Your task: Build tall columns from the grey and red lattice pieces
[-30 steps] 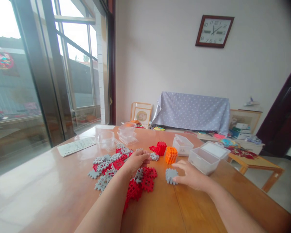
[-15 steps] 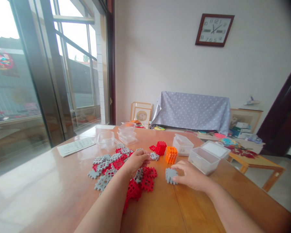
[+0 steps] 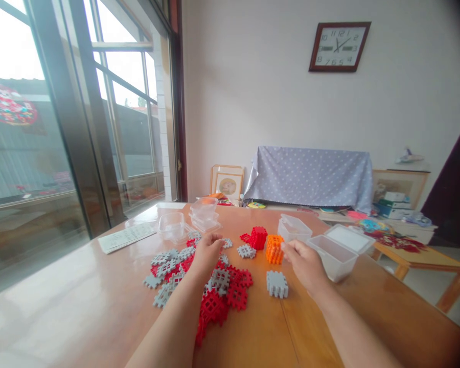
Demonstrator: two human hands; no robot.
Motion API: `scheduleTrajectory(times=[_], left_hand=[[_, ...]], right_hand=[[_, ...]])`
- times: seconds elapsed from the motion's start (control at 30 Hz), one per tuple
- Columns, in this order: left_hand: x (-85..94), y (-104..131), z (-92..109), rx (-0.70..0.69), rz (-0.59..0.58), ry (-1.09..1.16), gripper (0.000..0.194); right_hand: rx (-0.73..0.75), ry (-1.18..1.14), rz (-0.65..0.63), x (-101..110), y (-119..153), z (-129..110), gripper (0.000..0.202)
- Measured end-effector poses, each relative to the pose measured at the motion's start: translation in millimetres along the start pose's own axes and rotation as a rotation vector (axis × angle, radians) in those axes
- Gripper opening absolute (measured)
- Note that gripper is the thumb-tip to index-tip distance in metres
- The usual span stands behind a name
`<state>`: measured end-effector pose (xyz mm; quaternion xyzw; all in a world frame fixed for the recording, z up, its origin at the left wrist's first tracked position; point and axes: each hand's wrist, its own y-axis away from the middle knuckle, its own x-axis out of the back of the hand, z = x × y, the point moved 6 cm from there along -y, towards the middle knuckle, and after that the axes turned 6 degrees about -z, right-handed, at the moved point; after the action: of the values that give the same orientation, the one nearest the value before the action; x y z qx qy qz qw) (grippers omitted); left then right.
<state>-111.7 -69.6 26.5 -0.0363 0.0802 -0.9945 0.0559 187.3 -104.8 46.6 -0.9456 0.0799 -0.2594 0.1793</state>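
My left hand (image 3: 209, 251) hovers over the far side of a loose pile of red (image 3: 214, 304) and grey interlocking plastic tiles (image 3: 219, 280). Its fingers are pinched together, and what they may hold is hidden. The fingertips of my right hand (image 3: 304, 263) are drawn together at the right side of an orange tile stack (image 3: 274, 249); whether they grip it I cannot tell. Nearer to me lies a neat grey tile stack (image 3: 277, 284). A red tile stack (image 3: 258, 238) stands behind the orange one, beside a few grey tiles (image 3: 246, 251).
Behind the right hand stand two clear plastic boxes, one at the back (image 3: 293, 228) and one with an open lid (image 3: 335, 258). Clear tubs (image 3: 171, 226) and a written sheet (image 3: 128, 236) lie at the table's left. A wooden stool (image 3: 425, 258) stands off to the right.
My right hand has left the grey stack and moved away from me to the orange stack, its fingers closing. My left hand has shifted slightly left. The view has tilted a little.
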Motion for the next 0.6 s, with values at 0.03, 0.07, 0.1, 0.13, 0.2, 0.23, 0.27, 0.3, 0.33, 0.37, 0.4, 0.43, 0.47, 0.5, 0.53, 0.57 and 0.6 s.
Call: scheduleTrajectory(times=[0.03,0.07,0.1,0.13,0.2,0.23,0.27,0.3,0.33,0.37,0.4,0.43,0.47,0.5,0.53,0.57,0.6], left_hand=[[6.5,-1,2,-0.020,0.042,-0.074,0.024],[13.1,-1,3,-0.039,0.081,-0.149,0.025],[19.4,-2,5,-0.057,0.115,-0.219,0.027],[25.3,-2,6,-0.067,0.146,-0.280,0.027],[34.8,-2,8,-0.073,0.194,-0.383,0.029],[37.3,-2,9,-0.068,0.199,-0.434,0.030],[38.3,-1,9,-0.054,0.191,-0.486,0.030],[37.7,0,9,-0.038,0.169,-0.536,0.032],[35.6,1,8,-0.021,0.132,-0.582,0.034],[32.6,3,8,-0.008,0.087,-0.623,0.037],[29.2,6,8,-0.001,0.041,-0.659,0.044],[25.9,9,8,-0.001,-0.001,-0.690,0.053],[22.6,13,7,-0.002,-0.040,-0.719,0.064],[19.5,17,7,0.002,-0.081,-0.748,0.076],[16.3,21,5,0.014,-0.126,-0.778,0.086],[13.2,24,3,0.034,-0.174,-0.811,0.096],[10.0,27,1,0.054,-0.223,-0.846,0.103]], right_hand=[[0.030,0.012,0.024,-3,2,-2,0.041],[0.072,0.033,0.040,-6,5,-4,0.041],[0.123,0.064,0.050,-10,9,-8,0.041],[0.183,0.103,0.053,-14,14,-12,0.040],[0.313,0.187,0.049,-20,24,-20,0.038],[0.368,0.222,0.041,-23,29,-24,0.037],[0.410,0.248,0.031,-26,33,-27,0.036],[0.437,0.261,0.022,-27,35,-29,0.036],[0.453,0.263,0.016,-28,37,-29,0.035],[0.460,0.261,0.013,-28,38,-29,0.035],[0.462,0.255,0.007,-28,39,-29,0.035],[0.459,0.250,-0.001,-28,39,-28,0.035],[0.454,0.245,-0.012,-28,39,-27,0.035],[0.448,0.240,-0.022,-27,39,-26,0.035],[0.444,0.236,-0.032,-27,38,-24,0.035],[0.443,0.231,-0.037,-26,38,-23,0.035],[0.444,0.225,-0.038,-26,38,-22,0.035]])
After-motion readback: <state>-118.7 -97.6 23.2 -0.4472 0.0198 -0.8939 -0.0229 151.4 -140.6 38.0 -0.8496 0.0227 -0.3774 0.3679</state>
